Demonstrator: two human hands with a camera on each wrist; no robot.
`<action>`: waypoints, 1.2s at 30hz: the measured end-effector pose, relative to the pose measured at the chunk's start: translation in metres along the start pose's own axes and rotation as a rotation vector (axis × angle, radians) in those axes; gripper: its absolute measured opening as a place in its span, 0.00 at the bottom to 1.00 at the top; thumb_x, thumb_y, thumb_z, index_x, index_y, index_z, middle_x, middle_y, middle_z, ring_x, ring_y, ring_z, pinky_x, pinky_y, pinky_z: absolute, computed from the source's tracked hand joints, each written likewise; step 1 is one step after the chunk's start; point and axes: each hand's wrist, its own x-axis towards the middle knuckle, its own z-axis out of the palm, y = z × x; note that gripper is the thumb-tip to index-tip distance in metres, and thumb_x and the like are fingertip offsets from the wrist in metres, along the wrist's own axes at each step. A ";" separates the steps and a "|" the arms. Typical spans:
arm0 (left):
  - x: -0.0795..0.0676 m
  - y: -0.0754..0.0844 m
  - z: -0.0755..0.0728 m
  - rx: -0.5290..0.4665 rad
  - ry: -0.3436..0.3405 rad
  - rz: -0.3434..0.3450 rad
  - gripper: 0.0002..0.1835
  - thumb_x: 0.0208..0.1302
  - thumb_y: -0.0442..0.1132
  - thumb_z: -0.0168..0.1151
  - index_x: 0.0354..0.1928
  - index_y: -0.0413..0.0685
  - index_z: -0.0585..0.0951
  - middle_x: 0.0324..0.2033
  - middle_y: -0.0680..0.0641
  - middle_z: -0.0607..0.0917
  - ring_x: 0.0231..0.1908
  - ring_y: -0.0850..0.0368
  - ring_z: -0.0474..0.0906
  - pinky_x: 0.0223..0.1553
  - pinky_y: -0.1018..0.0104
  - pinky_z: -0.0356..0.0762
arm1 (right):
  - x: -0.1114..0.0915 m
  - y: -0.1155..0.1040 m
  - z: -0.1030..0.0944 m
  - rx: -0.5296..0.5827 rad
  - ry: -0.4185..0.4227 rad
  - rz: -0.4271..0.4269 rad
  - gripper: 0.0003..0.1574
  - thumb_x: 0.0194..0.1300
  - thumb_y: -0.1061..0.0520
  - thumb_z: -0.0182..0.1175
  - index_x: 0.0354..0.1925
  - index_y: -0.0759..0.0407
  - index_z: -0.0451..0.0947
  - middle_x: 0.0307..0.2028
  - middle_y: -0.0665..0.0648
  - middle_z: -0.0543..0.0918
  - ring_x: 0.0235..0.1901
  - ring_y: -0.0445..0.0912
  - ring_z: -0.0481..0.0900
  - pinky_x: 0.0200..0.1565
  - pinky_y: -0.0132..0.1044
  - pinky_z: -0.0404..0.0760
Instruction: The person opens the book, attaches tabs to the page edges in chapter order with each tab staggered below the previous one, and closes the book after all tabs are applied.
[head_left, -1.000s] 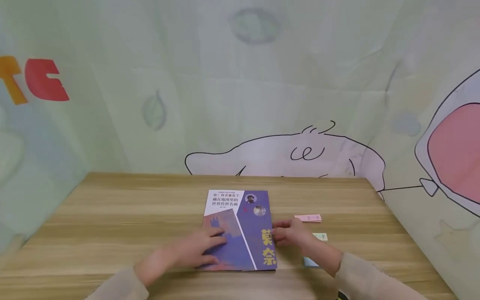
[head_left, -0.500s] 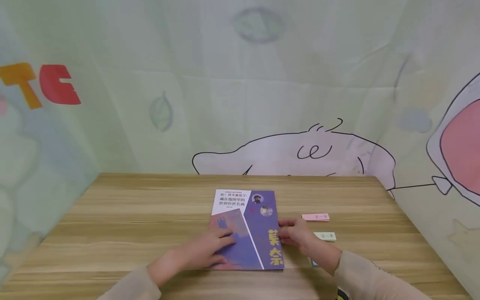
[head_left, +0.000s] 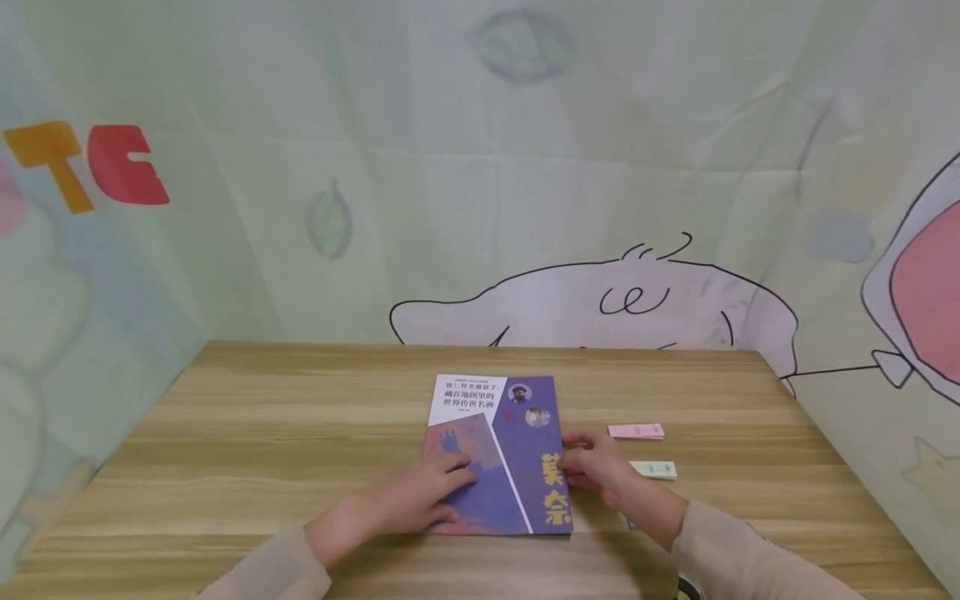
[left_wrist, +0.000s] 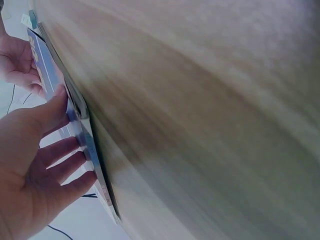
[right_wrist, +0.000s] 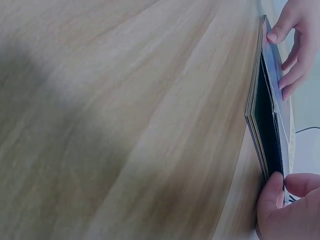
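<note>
A thin book (head_left: pixel 517 479) with a blue-purple and white cover lies on the wooden table, its yellow characters along the right side. Across the cover's left half rests my left hand (head_left: pixel 417 493), fingers loosely spread; the left wrist view shows its thumb and fingertips touching the cover. At the book's right edge, my right hand (head_left: pixel 604 468) pinches the cover between thumb and finger. In the right wrist view the book (right_wrist: pixel 272 95) has a dark gap along this edge, with the front layer raised slightly from those below.
To the right of the book lie a pink paper strip (head_left: pixel 636 431), a pale green strip (head_left: pixel 657 470) and a blue strip (head_left: pixel 632 524) mostly hidden by the right wrist. A printed cloth backdrop (head_left: pixel 420 217) rises behind the wooden table (head_left: pixel 300 417).
The head view has shifted, so book, strips and table appear farther right in it. Both hands keep nearly the same places on the book.
</note>
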 end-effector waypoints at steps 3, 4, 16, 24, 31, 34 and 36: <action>0.001 0.001 -0.002 -0.006 0.007 0.011 0.25 0.57 0.42 0.64 0.55 0.38 0.75 0.55 0.36 0.73 0.56 0.43 0.70 0.57 0.53 0.68 | -0.001 0.000 -0.001 0.005 -0.001 0.007 0.27 0.51 0.76 0.55 0.52 0.79 0.66 0.28 0.59 0.78 0.22 0.43 0.76 0.26 0.33 0.79; 0.001 0.001 -0.003 -0.006 0.010 0.014 0.25 0.57 0.42 0.64 0.55 0.38 0.75 0.55 0.36 0.73 0.56 0.43 0.70 0.56 0.53 0.68 | -0.001 0.000 -0.001 0.005 -0.002 0.008 0.27 0.51 0.76 0.55 0.52 0.79 0.66 0.28 0.59 0.78 0.22 0.42 0.76 0.26 0.33 0.79; 0.000 0.002 -0.001 -0.005 0.026 0.031 0.24 0.58 0.42 0.64 0.55 0.38 0.75 0.54 0.37 0.74 0.55 0.44 0.70 0.56 0.53 0.68 | -0.009 0.000 -0.005 -0.002 0.001 0.078 0.20 0.53 0.74 0.57 0.47 0.75 0.72 0.23 0.56 0.80 0.19 0.40 0.75 0.23 0.30 0.78; 0.000 0.001 -0.002 -0.049 0.020 0.019 0.25 0.56 0.41 0.65 0.55 0.39 0.75 0.54 0.37 0.73 0.55 0.44 0.70 0.57 0.53 0.68 | -0.014 0.001 -0.006 0.051 -0.037 0.084 0.24 0.52 0.74 0.56 0.50 0.76 0.69 0.24 0.56 0.80 0.20 0.39 0.75 0.24 0.29 0.78; 0.006 0.001 -0.005 -0.129 0.018 -0.018 0.24 0.57 0.38 0.65 0.55 0.39 0.75 0.51 0.41 0.72 0.50 0.49 0.70 0.53 0.57 0.71 | -0.015 -0.008 -0.007 0.072 -0.084 0.066 0.26 0.55 0.73 0.56 0.54 0.76 0.65 0.26 0.54 0.79 0.22 0.39 0.76 0.26 0.28 0.78; 0.011 0.000 -0.006 -0.145 0.023 -0.020 0.23 0.58 0.38 0.64 0.55 0.39 0.74 0.52 0.39 0.72 0.51 0.47 0.71 0.54 0.55 0.71 | -0.017 -0.013 -0.007 0.080 -0.083 0.058 0.26 0.55 0.72 0.56 0.54 0.76 0.66 0.29 0.55 0.79 0.23 0.40 0.77 0.27 0.29 0.78; 0.014 0.000 -0.006 -0.153 0.030 -0.021 0.23 0.59 0.38 0.63 0.56 0.39 0.74 0.53 0.37 0.73 0.53 0.45 0.70 0.55 0.53 0.70 | -0.019 -0.016 -0.007 0.086 -0.082 0.051 0.27 0.55 0.72 0.57 0.54 0.76 0.66 0.31 0.56 0.78 0.25 0.41 0.77 0.28 0.29 0.79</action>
